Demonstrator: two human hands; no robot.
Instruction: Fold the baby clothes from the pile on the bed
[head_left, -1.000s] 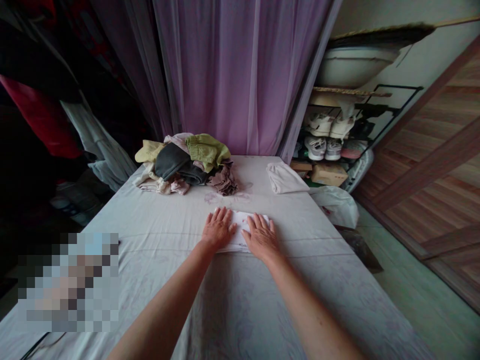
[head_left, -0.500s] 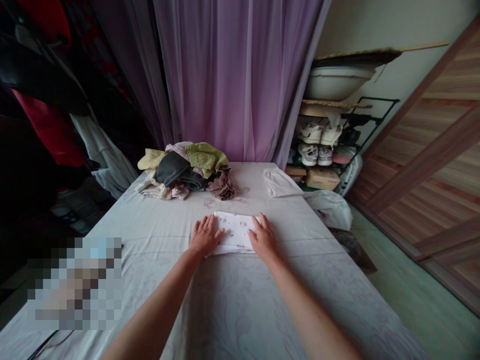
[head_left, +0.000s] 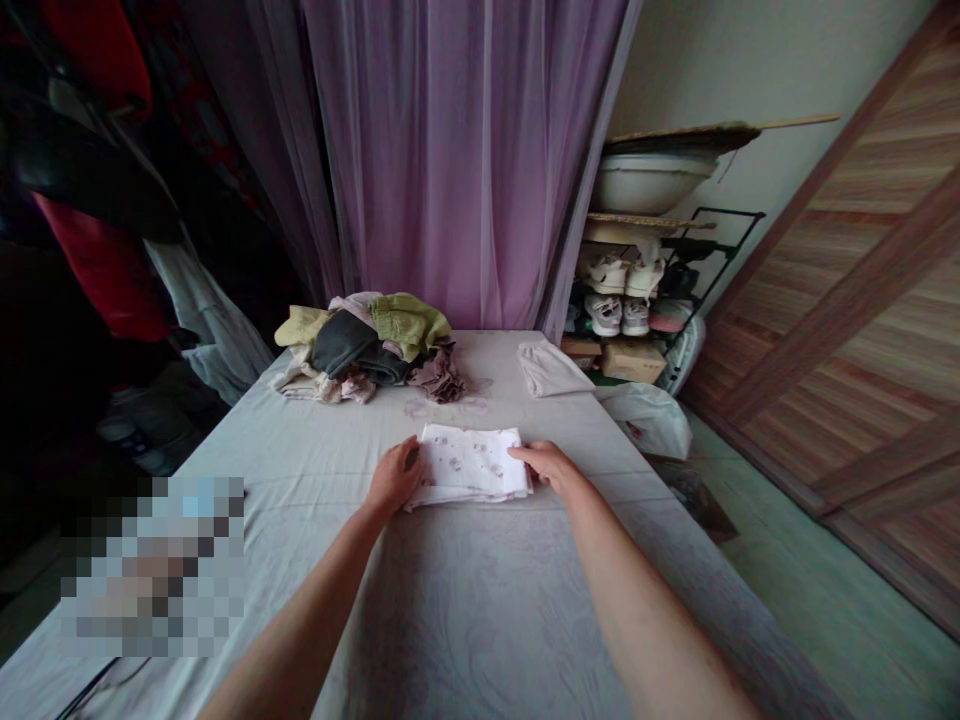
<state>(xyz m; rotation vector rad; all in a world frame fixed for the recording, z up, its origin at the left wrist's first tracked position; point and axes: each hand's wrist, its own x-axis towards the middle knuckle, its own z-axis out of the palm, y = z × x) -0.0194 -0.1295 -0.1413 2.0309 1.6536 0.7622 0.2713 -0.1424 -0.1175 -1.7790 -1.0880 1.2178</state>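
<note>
Crosswise between the left hand (head_left: 394, 478) and the right hand (head_left: 553, 464), near both, the folded white printed cloth (head_left: 471, 462) lies on the sheet-covered surface (head_left: 480, 600), long axis running left to right. The right fingers pinch its right edge; the left curl loosely at the opposite edge, their hold unclear.

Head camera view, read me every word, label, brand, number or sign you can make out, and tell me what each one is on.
No text can be read in this view.
White patterned cloth: small printed motifs; too small to tell if any are letters.
Cardboard box on the rack: any marks too small and blurred to read.
Grey sneakers: no brand legible.
</note>
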